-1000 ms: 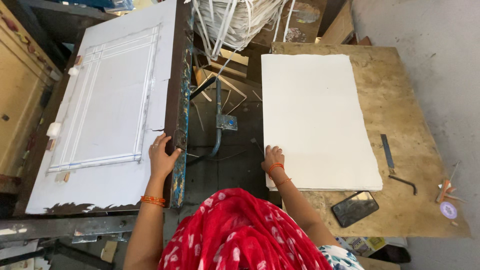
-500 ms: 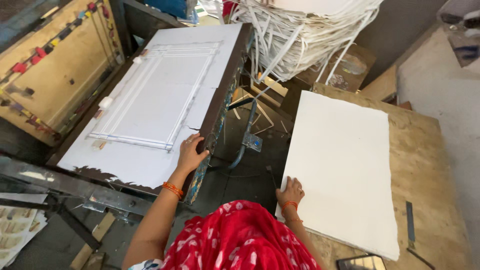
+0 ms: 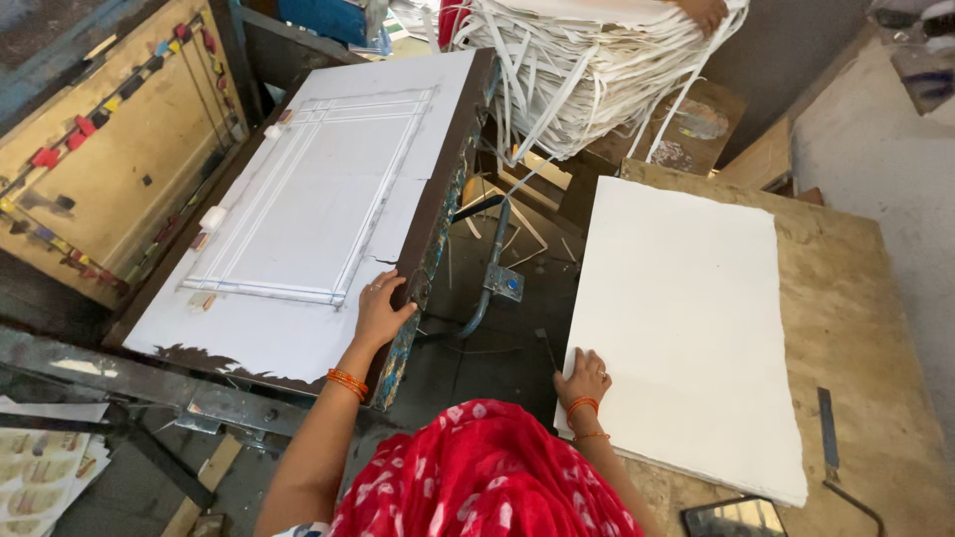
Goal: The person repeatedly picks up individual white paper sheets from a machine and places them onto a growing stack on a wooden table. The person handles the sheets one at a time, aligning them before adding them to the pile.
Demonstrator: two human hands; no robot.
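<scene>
— Where are the hands sitting right now?

— The left hand point(image 3: 381, 313) is gripping the dark right edge of the tilted white board point(image 3: 298, 214), fingers curled over it. The right hand point(image 3: 583, 378) is lying flat and unclenched on the near left corner of the white sheet stack point(image 3: 686, 318) on the wooden counter point(image 3: 865, 328).

— And the stack's long axis?

— It is running away from the person, stretching forward and right of the right fingers.
</scene>
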